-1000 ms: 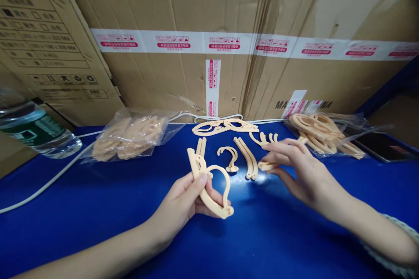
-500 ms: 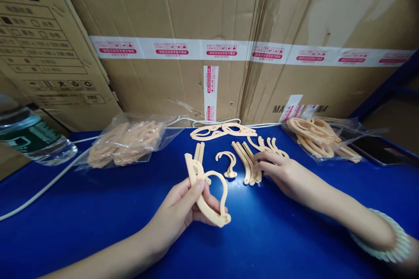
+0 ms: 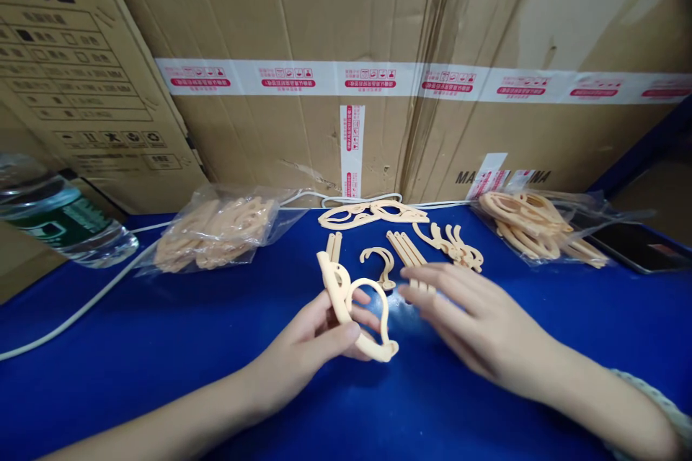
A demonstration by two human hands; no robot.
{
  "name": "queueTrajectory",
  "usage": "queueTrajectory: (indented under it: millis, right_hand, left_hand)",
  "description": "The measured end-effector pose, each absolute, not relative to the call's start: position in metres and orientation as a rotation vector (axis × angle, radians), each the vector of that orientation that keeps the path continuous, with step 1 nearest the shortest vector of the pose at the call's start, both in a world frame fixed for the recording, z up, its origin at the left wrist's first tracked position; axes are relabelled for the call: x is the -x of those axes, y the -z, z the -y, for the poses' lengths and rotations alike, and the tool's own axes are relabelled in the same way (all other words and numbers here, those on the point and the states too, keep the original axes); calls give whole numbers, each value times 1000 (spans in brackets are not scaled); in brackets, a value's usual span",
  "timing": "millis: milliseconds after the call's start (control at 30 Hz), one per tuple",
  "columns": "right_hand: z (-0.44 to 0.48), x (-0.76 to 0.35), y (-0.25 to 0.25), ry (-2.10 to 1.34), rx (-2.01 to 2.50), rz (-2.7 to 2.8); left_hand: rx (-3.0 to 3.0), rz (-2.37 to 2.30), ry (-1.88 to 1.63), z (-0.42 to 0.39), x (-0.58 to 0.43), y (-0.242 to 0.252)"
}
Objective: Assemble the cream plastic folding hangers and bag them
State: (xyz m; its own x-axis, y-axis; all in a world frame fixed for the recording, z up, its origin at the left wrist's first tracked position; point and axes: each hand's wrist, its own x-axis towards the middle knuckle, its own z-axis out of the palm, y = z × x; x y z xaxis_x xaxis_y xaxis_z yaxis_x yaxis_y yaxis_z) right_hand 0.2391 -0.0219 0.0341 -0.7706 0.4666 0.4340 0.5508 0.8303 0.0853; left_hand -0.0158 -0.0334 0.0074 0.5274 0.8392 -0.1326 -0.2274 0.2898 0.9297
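My left hand (image 3: 318, 335) is closed on a cream plastic folding hanger (image 3: 346, 310), holding it tilted above the table with its curved hook facing right. My right hand (image 3: 465, 317) reaches in from the right, slightly blurred, fingers stretched out and nothing visible in them. Its fingertips cover the near ends of several narrow hanger arms (image 3: 403, 248) lying side by side; whether they touch cannot be told. Between the hands a loose hook piece (image 3: 383, 263) lies on the table. Two more narrow strips (image 3: 334, 247) lie partly hidden behind the held hanger.
An assembled hanger (image 3: 373, 212) lies at the back, with several loose hooks (image 3: 457, 248) at right. Bagged hanger parts lie left (image 3: 216, 230) and right (image 3: 524, 223). A water bottle (image 3: 65, 220), white cable (image 3: 81, 313), phone (image 3: 638, 245) and cardboard boxes (image 3: 303, 137) surround the blue table (image 3: 216, 324).
My right hand has moved left and nearer, from the loose hooks towards the held hanger. My left hand has shifted slightly right and up with the hanger. The view has moved a little.
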Motion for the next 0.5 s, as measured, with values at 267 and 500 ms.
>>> queueTrajectory:
  millis: [267, 500]
  right_hand:
    - [43, -217, -30, 340, 456, 2625]
    - [49, -227, -35, -590, 847, 2351]
  left_hand:
    - [-1448, -855, -786, 42, 15, -16]
    - [-1570, -959, -847, 40, 17, -13]
